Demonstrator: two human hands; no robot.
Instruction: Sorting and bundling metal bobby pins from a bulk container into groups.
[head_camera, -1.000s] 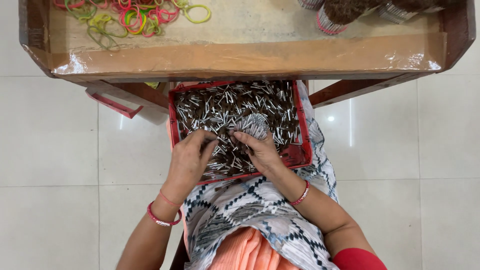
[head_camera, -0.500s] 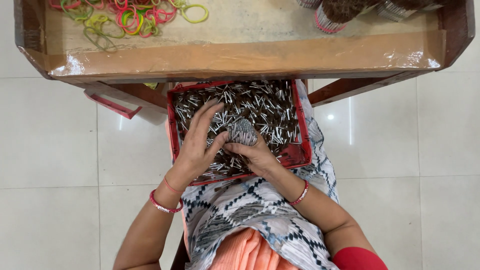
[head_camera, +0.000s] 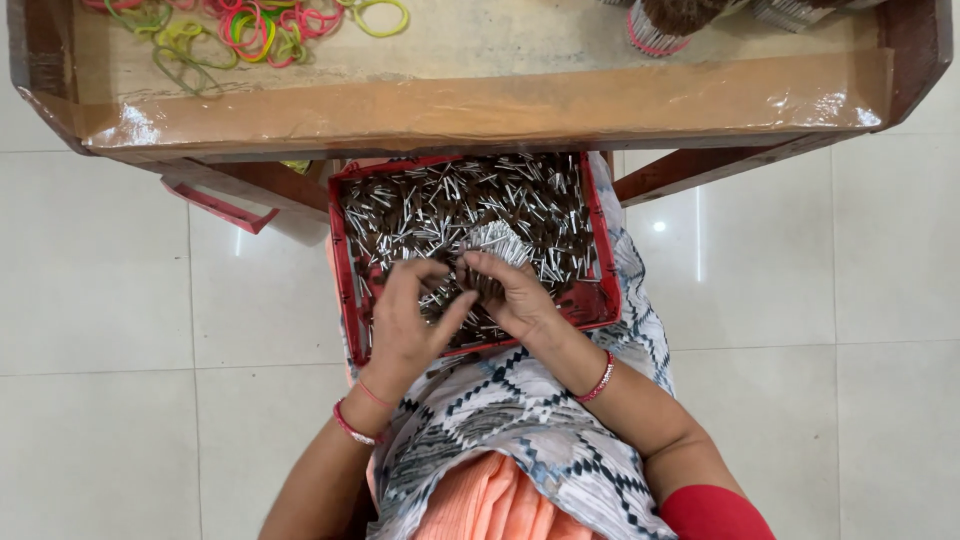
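We see right hand (head_camera: 515, 295) clasping a bundle of thin silver-tipped brown sticks (head_camera: 492, 250), long axis slanting far-right | left hand (head_camera: 405, 325) half-open, touching its near end | over red rectangular plastic tray (head_camera: 345, 300) on lap

Red bangles (head_camera: 600, 380), patterned dress (head_camera: 520, 430)

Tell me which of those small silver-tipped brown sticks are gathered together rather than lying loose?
The bunch in the right hand: a tight bundle of silver-tipped brown sticks, ends aligned. The rest lie scattered in the red tray.
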